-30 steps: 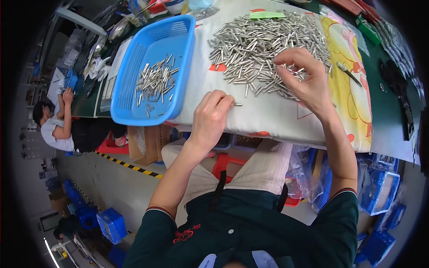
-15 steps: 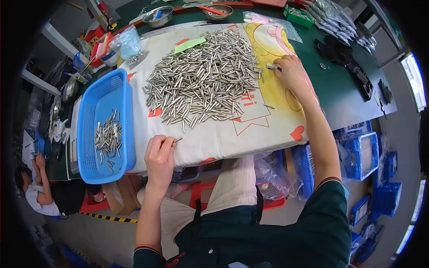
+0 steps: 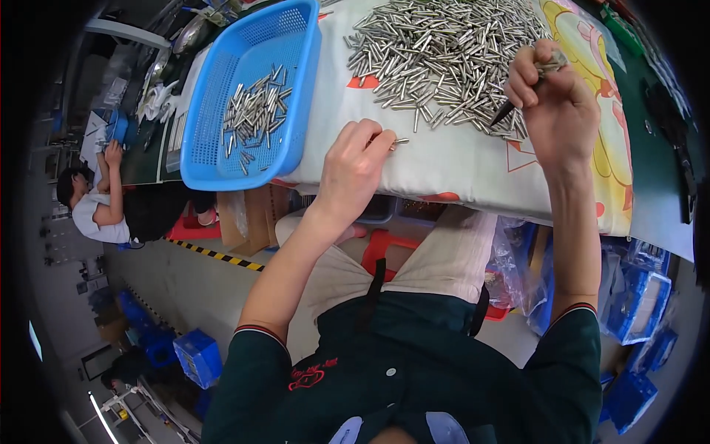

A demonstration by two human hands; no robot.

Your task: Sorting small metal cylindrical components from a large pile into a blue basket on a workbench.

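My left hand (image 3: 353, 166) is closed at the near edge of the cloth, pinching a small metal pin (image 3: 400, 140) that sticks out past the fingertips. Over the right side of the pile, my right hand (image 3: 556, 111) is raised with its palm partly turned up, its fingers curled round a slim pointed tool. The dark tip of this tool (image 3: 504, 112) points down and left, while a whitish end shows above the fingers; its exact kind is unclear. A large heap of silvery pins (image 3: 451, 55) spreads across the printed cloth (image 3: 436, 159) beyond both hands.
To the left, a blue plastic basket (image 3: 194, 140) holds a smaller heap of pins. A co-worker (image 3: 100, 203) sits at the far left. Blue crates (image 3: 637, 307) stand below the table at right, and a cardboard box (image 3: 248, 222) lies beneath the basket.
The whole view has shifted, bringing the basket and pile higher and to the right. My right hand has come nearer to me from the cloth's right side, lifting the tool; my left still pinches the pin.
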